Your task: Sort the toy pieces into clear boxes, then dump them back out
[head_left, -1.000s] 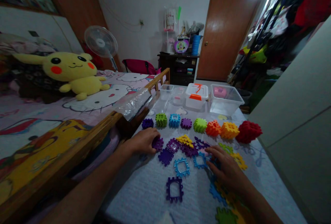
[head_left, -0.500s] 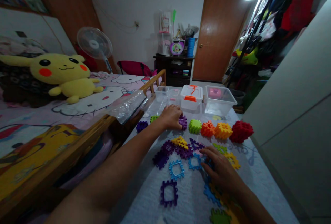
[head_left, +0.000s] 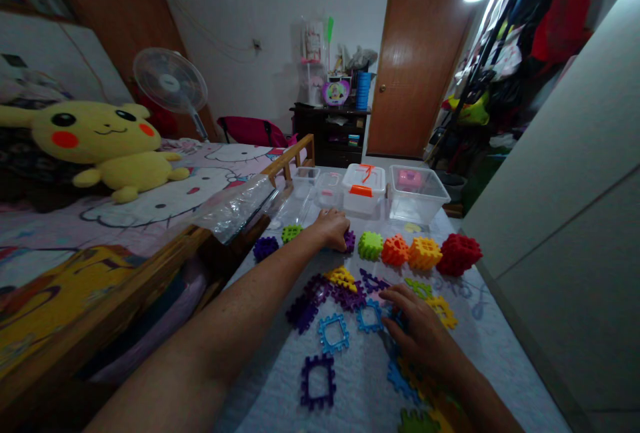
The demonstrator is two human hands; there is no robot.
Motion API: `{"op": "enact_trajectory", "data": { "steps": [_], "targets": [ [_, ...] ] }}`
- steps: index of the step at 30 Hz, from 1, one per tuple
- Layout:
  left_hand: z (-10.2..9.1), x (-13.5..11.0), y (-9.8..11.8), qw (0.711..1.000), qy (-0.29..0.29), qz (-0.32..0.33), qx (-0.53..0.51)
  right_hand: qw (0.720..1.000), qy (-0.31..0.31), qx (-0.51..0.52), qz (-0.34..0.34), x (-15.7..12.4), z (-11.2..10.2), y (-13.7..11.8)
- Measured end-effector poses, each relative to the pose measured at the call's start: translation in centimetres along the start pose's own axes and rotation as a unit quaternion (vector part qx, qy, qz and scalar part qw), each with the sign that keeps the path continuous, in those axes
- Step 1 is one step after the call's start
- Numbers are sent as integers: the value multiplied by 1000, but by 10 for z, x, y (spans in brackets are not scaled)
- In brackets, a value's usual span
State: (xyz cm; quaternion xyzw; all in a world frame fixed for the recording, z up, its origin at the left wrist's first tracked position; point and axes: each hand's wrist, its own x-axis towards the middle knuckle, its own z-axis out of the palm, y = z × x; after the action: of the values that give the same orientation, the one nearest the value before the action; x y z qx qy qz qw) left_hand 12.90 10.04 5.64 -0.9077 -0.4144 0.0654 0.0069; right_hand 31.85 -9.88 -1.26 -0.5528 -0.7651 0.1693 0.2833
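Observation:
At the back of the table, my left hand (head_left: 332, 227) is closed around a purple interlocking-block cube (head_left: 350, 241), most of which its fingers hide. My right hand (head_left: 417, 323) hovers low or rests over loose pieces, its fingers apart, beside a light blue square frame (head_left: 370, 316). Another light blue frame (head_left: 333, 333) and a dark purple square frame (head_left: 319, 383) lie flat nearer me. Between the hands are a yellow triangular piece (head_left: 341, 277) and a purple triangular frame (head_left: 373, 280). Blue, yellow and green pieces lie partly under my right forearm.
A row of built cubes runs along the back: dark purple (head_left: 265, 248), green (head_left: 371, 245), orange (head_left: 395, 250), yellow-orange (head_left: 425, 254) and red (head_left: 460, 255). Behind them stand a lidded box (head_left: 364, 189) and a clear bin (head_left: 419, 196). A wooden bed rail (head_left: 165, 266) borders the left.
The view has turned slightly, so everything sits a little further left. My left hand has come a bit further over the purple cube. My right hand has stayed almost in place.

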Motion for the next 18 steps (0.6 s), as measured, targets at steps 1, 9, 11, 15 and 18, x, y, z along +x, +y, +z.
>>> {"op": "enact_trajectory", "data": {
  "steps": [1,9,11,15,18],
  "targets": [
    [0,0,0,1000,-3,-1,0,1000,-1,0,0,0,0,0],
    [1,-2,0,1000,-8,4,-11,1000,-12,-3,5,0,-1,-1],
    [-3,-8,0,1000,5,4,-15,1000,-12,-3,4,0,-1,0],
    [-8,-40,0,992,108,39,-59,1000,-10,-4,5,-1,0,2],
    [0,-75,2,978,155,70,-122,1000,7,-14,3,-1,2,4]
  ]
}}
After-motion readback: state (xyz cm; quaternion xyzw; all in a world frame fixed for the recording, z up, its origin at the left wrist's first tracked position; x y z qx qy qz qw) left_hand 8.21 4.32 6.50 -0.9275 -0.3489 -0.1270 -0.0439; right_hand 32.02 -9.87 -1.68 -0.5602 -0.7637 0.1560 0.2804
